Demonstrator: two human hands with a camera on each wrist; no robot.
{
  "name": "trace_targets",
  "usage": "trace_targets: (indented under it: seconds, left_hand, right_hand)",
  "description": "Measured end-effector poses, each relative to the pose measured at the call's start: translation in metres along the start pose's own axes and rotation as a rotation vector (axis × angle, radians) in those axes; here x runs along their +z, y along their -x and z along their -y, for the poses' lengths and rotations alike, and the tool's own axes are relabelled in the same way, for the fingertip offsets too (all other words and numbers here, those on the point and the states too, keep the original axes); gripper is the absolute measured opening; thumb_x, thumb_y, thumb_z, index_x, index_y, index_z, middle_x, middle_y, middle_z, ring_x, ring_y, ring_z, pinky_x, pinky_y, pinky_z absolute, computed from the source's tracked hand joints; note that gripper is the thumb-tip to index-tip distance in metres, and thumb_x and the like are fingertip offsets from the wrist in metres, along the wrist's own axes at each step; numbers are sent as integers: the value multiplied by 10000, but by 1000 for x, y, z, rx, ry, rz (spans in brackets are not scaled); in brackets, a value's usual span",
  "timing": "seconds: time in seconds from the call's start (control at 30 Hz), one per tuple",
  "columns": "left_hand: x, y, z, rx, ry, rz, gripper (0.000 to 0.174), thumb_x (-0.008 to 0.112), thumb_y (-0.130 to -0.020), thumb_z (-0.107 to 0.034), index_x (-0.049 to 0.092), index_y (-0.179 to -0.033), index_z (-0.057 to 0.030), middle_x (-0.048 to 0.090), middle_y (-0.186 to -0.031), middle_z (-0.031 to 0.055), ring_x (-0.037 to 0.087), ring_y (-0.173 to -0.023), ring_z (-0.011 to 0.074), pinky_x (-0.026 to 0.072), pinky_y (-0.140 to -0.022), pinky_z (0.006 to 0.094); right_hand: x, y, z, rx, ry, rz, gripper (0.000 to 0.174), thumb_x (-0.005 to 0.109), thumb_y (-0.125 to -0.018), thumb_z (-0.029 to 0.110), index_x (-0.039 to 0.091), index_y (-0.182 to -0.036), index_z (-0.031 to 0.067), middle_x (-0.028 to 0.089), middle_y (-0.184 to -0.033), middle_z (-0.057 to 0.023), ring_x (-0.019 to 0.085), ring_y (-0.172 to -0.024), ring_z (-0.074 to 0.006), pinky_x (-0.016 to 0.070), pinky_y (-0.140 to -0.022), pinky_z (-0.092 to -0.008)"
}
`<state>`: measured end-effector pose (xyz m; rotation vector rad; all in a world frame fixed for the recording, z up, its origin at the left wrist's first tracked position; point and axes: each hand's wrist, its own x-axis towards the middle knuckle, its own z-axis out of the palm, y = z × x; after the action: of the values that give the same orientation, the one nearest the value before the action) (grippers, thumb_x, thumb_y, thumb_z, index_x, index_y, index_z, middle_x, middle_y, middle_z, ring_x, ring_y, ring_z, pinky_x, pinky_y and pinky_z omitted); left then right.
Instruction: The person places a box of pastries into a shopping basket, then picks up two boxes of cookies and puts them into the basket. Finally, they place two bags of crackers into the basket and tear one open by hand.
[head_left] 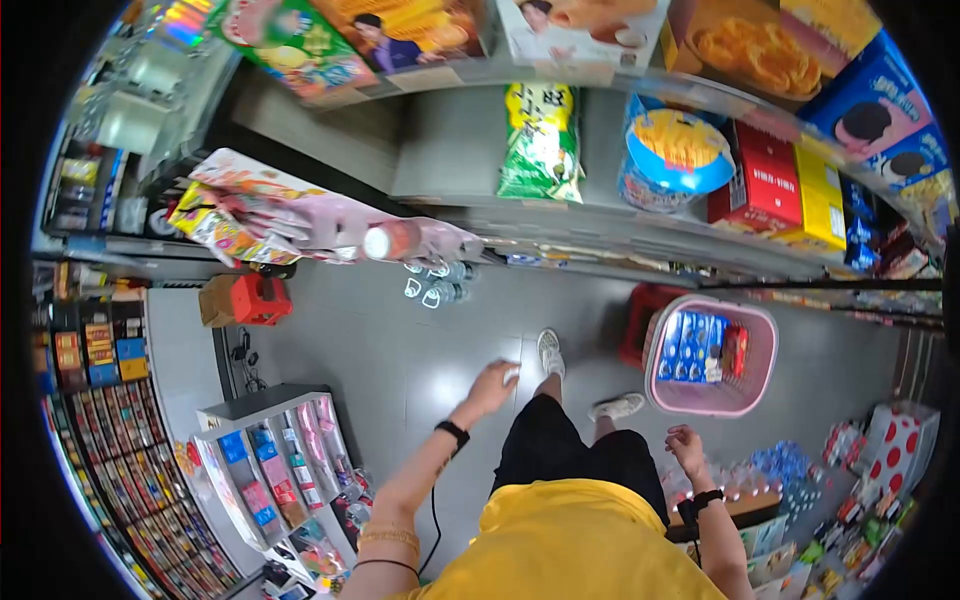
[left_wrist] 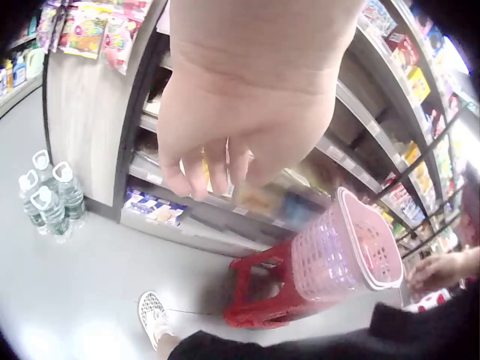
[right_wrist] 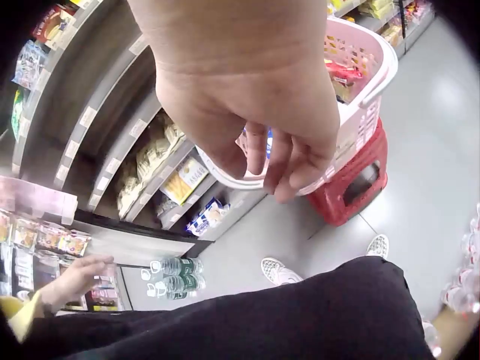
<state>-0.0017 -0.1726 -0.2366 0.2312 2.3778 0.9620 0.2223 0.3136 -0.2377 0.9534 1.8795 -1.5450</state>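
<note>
In the head view my left hand (head_left: 490,388) hangs over the grey floor in front of the shelves. Its fingers droop loosely in the left wrist view, and nothing shows in its grasp. My right hand (head_left: 687,450) hangs with loosely bent fingers just below the pink basket (head_left: 655,385), holding nothing. Inside the basket lie blue packs (head_left: 690,345) and a red pack (head_left: 736,350). A red stool (left_wrist: 255,292) carries the basket. On the shelf ahead stand a green snack bag (head_left: 541,145) and a blue tub (head_left: 675,155) with a picture of fries.
Red and yellow boxes (head_left: 765,190) stand right of the tub. Large water bottles (left_wrist: 56,196) are grouped on the floor by the shelf end, where candy bags (head_left: 235,220) hang. A grey display rack (head_left: 265,400) stands at left, and bottle packs (head_left: 790,470) lie at right.
</note>
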Motion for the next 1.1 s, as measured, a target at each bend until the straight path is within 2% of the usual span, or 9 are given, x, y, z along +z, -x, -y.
trace_targets:
  seconds: [0.1, 0.23, 0.37, 0.5, 0.63, 0.8, 0.93, 1.07, 1.1]
  left_hand:
    - [-17, -57, -9, 88, -16, -30, 328, 612, -935, -161, 634, -1231, -23, 618, -1261, 208, 565, -1187, 416, 456, -1041, 457]
    - [-14, -130, -9, 161, -58, -249, 401, 613, -927, -148, 566, -1284, 29, 573, -1281, 276, 533, -1205, 460, 426, -1058, 486]
    - [-17, -188, 6, 291, -166, -491, 450, 639, -921, -154, 530, -1314, 35, 558, -1290, 261, 508, -1224, 431, 406, -1070, 483]
    - [-26, -220, 19, 222, -370, -545, 492, 642, -935, -186, 493, -1342, 45, 534, -1289, 248, 461, -1242, 422, 360, -1091, 490]
    - [-37, -262, 57, 296, -566, -554, 482, 613, -954, -230, 498, -1293, 93, 457, -1310, 303, 409, -1228, 459, 331, -1080, 523]
    - [-7, -264, 49, 215, -559, -660, 521, 605, -955, -278, 464, -1256, 123, 412, -1314, 321, 404, -1223, 480, 318, -1088, 534]
    - [9, -291, 80, 150, -553, -702, 570, 588, -964, -308, 423, -1289, 130, 361, -1364, 340, 386, -1255, 491, 312, -1102, 534]
    - [-11, -323, 86, -198, -538, -697, 809, 560, -940, -484, 367, -1344, 190, 412, -1351, 381, 404, -1285, 502, 321, -1127, 501]
    - [-28, -344, 112, -217, -574, -718, 996, 579, -883, -625, 351, -1372, 212, 455, -1342, 391, 437, -1283, 511, 346, -1128, 481]
  right_hand:
    - [27, 26, -18, 59, -88, -22, 210, 629, -890, 26, 637, -1096, -14, 700, -861, -86, 675, -742, -154, 547, -678, -285]
    - [59, 42, -81, 77, -220, -64, 234, 597, -905, 24, 623, -1137, 13, 692, -898, -85, 666, -762, -149, 513, -647, -266]
    - [97, 52, -146, 94, -327, -104, 211, 566, -924, -2, 617, -1128, 13, 687, -907, -71, 649, -784, -131, 528, -687, -266]
    - [146, 71, -232, 57, -445, -271, 160, 597, -908, -13, 641, -1060, 13, 659, -865, -31, 608, -756, -100, 512, -683, -254]
    - [198, 114, -299, 237, -627, -400, 191, 565, -891, -18, 631, -1064, 28, 635, -852, -12, 585, -726, -85, 485, -632, -244]
    - [270, 169, -384, 421, -631, -281, 227, 583, -937, 62, 604, -1161, 28, 675, -878, -45, 658, -705, -138, 497, -613, -248]
    - [291, 175, -381, 520, -638, -247, 251, 566, -958, 76, 599, -1200, 19, 685, -892, -53, 669, -739, -138, 508, -638, -250]
    - [296, 169, -397, 470, -676, -265, 245, 546, -970, 84, 588, -1203, 17, 690, -901, -55, 670, -751, -136, 506, -655, -246]
    - [293, 166, -395, 483, -717, -284, 262, 550, -955, 94, 591, -1202, 17, 692, -907, -60, 674, -743, -141, 491, -649, -238]
